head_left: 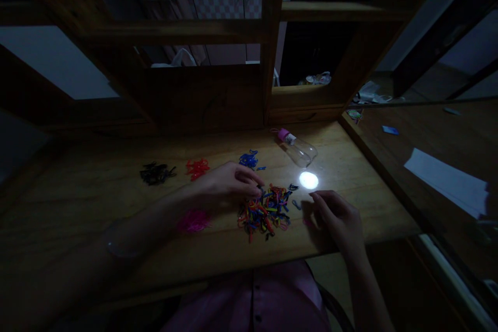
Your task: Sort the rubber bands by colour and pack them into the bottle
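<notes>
A mixed pile of small coloured rubber bands (268,210) lies on the wooden table. My left hand (235,181) reaches over its upper left edge, with thumb and fingertips closed at the bands; what they pinch is too small to tell. My right hand (338,212) is to the right of the pile, thumb and forefinger pinched together; anything between them cannot be made out. Sorted by colour, a black heap (156,173), a red heap (197,168), a blue heap (249,160) and a pink heap (194,220) lie around my left hand and forearm.
Behind the mixed pile, a clear bottle with a pink cap (298,149) lies on its side. A bright round light spot (308,180) falls near it. Wooden shelving (206,96) rises along the back edge. White papers (447,181) lie on the surface at right.
</notes>
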Motion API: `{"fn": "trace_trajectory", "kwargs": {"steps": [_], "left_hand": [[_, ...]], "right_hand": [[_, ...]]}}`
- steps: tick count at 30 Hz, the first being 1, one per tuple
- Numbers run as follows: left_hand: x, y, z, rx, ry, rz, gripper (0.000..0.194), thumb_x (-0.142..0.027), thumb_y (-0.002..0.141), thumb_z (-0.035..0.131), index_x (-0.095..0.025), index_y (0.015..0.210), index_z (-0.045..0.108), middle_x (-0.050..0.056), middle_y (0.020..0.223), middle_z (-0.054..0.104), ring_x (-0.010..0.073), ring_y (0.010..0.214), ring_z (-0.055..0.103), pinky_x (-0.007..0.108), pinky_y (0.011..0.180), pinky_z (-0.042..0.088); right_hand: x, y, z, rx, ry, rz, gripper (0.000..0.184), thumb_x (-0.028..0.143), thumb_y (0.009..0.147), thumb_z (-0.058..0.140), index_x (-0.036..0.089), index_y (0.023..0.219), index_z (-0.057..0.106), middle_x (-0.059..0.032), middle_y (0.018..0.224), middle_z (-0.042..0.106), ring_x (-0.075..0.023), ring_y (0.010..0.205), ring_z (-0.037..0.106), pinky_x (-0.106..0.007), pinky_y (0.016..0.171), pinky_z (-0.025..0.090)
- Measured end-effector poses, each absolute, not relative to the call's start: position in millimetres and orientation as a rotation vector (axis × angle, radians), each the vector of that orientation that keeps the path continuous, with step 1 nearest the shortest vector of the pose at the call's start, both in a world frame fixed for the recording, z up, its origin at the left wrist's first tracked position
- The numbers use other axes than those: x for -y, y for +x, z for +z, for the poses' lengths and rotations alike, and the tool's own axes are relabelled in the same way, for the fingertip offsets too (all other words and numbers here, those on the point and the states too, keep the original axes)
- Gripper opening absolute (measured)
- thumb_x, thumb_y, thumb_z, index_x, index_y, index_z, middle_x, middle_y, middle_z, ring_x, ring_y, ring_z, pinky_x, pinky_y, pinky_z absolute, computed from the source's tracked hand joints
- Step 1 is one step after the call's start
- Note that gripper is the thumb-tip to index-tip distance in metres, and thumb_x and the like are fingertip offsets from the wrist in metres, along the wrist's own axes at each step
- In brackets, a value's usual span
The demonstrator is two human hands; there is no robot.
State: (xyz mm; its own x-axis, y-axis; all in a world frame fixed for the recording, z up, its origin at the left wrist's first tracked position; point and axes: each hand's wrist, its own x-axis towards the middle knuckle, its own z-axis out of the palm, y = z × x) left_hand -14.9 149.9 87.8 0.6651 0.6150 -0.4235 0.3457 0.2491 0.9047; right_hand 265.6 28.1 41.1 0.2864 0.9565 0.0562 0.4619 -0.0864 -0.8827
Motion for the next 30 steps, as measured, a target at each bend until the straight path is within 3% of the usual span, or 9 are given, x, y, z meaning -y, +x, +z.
{"fn": "trace_trajectory", "kwargs": {"steps": [5,11,22,30], "left_hand": [[-151,5,77,-0.913,1.877,0.242,0.018,-0.022,0.077,0.072,-0.017,0.094,0.074,0.006,0.087,0.074,0.0182,0.081,0.068,0.029,0.073,0.049],[-144,25,79,-0.832,2.339,0.25,0.015,-0.015,0.086,0.059,-0.018,0.091,0.073,0.006,0.088,0.071,0.017,0.084,0.062,0.029,0.077,0.044],[-152,29,76,-0.667,2.389,0.185,0.008,-0.014,0.088,0.058,-0.016,0.09,0.066,0.005,0.095,0.064,0.0162,0.091,0.057,0.026,0.081,0.041],[-154,23,93,-0.63,2.224,0.154,0.006,-0.02,0.084,0.063,-0.015,0.085,0.066,0.002,0.085,0.064,0.0153,0.082,0.059,0.025,0.073,0.043]], "right_hand": [[-27,265,41,1.305,-1.685,0.722,0.025,0.043,0.088,0.062,0.019,0.091,0.071,-0.0012,0.074,0.07,-0.0147,0.06,0.063,-0.024,0.056,0.047],[-27,264,41,1.284,-1.664,0.742,0.025,0.043,0.089,0.062,0.019,0.09,0.071,-0.0013,0.073,0.068,-0.0141,0.059,0.061,-0.023,0.054,0.045],[-27,264,40,1.276,-1.672,0.74,0.024,0.043,0.089,0.063,0.02,0.09,0.07,-0.0003,0.072,0.068,-0.0146,0.062,0.061,-0.023,0.056,0.045],[-27,264,41,1.261,-1.655,0.768,0.024,0.043,0.088,0.063,0.02,0.089,0.07,0.0006,0.069,0.065,-0.0138,0.058,0.059,-0.023,0.054,0.043]]}}
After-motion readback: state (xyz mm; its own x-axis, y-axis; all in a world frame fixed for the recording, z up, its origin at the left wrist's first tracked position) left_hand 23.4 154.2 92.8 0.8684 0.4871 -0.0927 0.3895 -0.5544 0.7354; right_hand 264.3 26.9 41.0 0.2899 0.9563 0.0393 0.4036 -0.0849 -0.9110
